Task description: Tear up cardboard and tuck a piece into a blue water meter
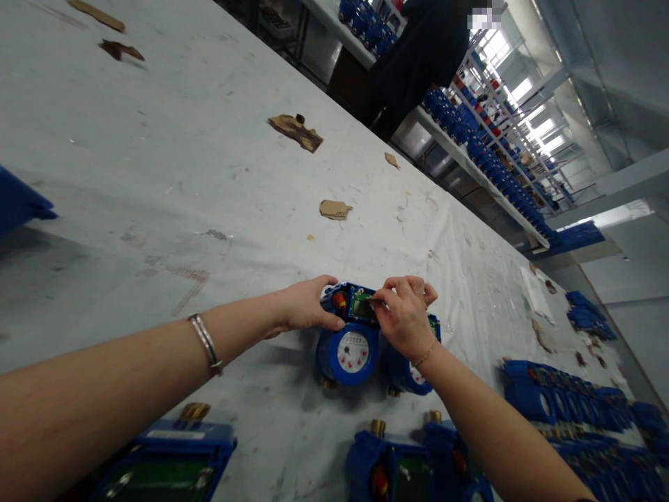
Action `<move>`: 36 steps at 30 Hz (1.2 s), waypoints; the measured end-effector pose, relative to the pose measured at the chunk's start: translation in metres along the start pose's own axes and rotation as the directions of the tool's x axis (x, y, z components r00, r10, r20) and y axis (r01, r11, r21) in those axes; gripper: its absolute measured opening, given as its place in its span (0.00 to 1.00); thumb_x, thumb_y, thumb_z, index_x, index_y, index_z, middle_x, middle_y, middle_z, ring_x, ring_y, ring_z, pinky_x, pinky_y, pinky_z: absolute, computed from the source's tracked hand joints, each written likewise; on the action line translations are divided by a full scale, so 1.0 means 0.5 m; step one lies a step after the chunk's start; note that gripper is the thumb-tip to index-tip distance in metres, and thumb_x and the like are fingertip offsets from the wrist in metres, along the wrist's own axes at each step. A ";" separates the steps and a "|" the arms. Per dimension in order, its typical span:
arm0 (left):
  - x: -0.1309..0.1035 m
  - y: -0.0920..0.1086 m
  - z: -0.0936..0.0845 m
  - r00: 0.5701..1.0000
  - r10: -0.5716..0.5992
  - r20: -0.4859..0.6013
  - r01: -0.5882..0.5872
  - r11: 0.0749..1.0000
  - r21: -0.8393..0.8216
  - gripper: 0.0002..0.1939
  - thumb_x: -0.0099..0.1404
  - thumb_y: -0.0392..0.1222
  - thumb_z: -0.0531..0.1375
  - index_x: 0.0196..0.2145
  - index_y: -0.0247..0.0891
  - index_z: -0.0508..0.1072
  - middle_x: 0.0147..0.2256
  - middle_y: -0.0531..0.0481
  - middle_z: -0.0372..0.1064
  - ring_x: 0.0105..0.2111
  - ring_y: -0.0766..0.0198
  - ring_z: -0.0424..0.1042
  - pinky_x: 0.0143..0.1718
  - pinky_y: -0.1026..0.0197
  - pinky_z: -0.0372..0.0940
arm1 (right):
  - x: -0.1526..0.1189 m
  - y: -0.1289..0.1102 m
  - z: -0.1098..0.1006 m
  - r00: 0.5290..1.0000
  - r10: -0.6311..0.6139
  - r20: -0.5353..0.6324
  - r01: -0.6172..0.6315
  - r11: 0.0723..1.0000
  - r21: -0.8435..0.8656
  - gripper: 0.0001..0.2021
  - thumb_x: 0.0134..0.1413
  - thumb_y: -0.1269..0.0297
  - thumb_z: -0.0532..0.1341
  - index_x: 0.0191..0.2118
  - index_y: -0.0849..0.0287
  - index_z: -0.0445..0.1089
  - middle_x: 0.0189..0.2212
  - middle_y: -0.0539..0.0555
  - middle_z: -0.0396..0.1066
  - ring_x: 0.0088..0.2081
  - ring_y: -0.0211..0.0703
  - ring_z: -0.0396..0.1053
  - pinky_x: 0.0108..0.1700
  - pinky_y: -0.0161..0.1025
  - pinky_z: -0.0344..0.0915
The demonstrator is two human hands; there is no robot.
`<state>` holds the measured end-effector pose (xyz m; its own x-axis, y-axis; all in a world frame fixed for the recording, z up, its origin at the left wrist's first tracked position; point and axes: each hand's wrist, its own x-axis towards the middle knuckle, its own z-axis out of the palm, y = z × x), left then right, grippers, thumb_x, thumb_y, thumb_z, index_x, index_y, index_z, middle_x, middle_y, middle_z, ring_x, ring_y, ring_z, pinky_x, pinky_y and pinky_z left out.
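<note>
Seen from above on a long white-covered table (157, 174), head-camera view, described left to right. At the far left edge, a corner of something dark blue (21, 202). In the near-left foreground, a blue meter housing with a green circuit board and brass fitting (167, 460). Reaching in from the lower left, a bare forearm with a silver bracelet (205, 343) on it. Left hand (306, 307) curled around the left end of a blue water meter (351, 335), thumb pressed on its side, gripping it firmly. Meter resting on the table at the centre, round white dial facing up, open upper section showing a small green display and a red part. Right hand (405, 314) above the meter's upper section, fingertips pinched together on the display area; whether anything small sits in the pinch cannot be told. Thin bracelet on the right wrist. Just beside, partly under the right wrist, a second blue meter (405, 373). In front, 2 more blue housings (408, 464). At the right, a row of blue meters (575, 404). Brown cardboard scraps (295, 131) scattered across the cloth. At the top, a person in dark clothing (418, 56) standing beside shelves of blue meters (496, 160).
</note>
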<state>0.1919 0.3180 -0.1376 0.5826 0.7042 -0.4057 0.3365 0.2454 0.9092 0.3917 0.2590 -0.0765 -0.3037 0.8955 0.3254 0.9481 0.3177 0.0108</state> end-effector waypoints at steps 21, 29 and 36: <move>-0.002 0.003 -0.003 0.999 -0.024 -0.031 0.027 0.995 0.093 0.51 0.40 0.51 0.68 0.59 0.39 0.53 0.54 0.39 0.58 0.49 0.54 0.65 0.51 0.56 0.61 | -0.038 0.005 -0.025 0.985 0.144 -0.098 -0.132 0.984 0.117 0.07 0.48 0.69 0.68 0.31 0.51 0.71 0.35 0.46 0.67 0.42 0.46 0.57 0.43 0.47 0.46; -0.010 0.014 -0.003 0.997 -0.030 -0.069 0.038 0.993 0.114 0.51 0.39 0.51 0.68 0.59 0.37 0.54 0.52 0.37 0.59 0.49 0.51 0.65 0.49 0.54 0.62 | -0.043 0.002 -0.015 0.991 0.127 -0.040 -0.122 0.986 0.113 0.05 0.48 0.67 0.67 0.31 0.51 0.71 0.35 0.47 0.67 0.41 0.46 0.56 0.44 0.48 0.45; -0.003 0.005 -0.003 0.999 -0.005 -0.050 0.010 0.996 0.094 0.50 0.38 0.50 0.69 0.58 0.40 0.55 0.53 0.38 0.59 0.49 0.49 0.65 0.48 0.54 0.62 | -0.041 0.000 -0.012 0.995 0.100 -0.014 -0.098 0.991 0.087 0.03 0.50 0.68 0.66 0.30 0.53 0.71 0.35 0.48 0.67 0.42 0.47 0.56 0.45 0.49 0.44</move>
<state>0.1906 0.3185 -0.1347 0.5435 0.7352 -0.4051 0.4102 0.1885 0.8923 0.3986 0.2387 -0.0774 -0.2060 0.9181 0.3385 0.9616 0.2541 -0.1040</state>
